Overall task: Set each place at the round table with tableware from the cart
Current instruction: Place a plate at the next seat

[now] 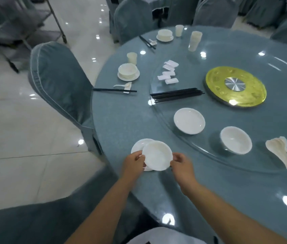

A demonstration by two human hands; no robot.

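A white bowl [157, 155] is held over a white saucer [138, 146] near the round table's front-left edge. My left hand [133, 162] pinches the bowl's left rim, and my right hand [181, 163] pinches its right rim. The glass turntable [199, 148] carries a stack of plates [189, 120], a stack of bowls [236, 142], a pile of spoons [280, 152], black chopsticks [176, 95], white chopstick rests [169, 72] and stacked cups [194, 41]. Two laid places with bowl [128, 70], cup [132, 58], spoon and chopsticks [114, 90] lie along the left edge.
Blue-covered chairs stand round the table, one [58, 80] at the left and one [33, 222] right below me. A yellow disc [236, 86] with a metal hub sits mid-turntable. A metal cart [12, 29] stands on the shiny tiled floor at the far left.
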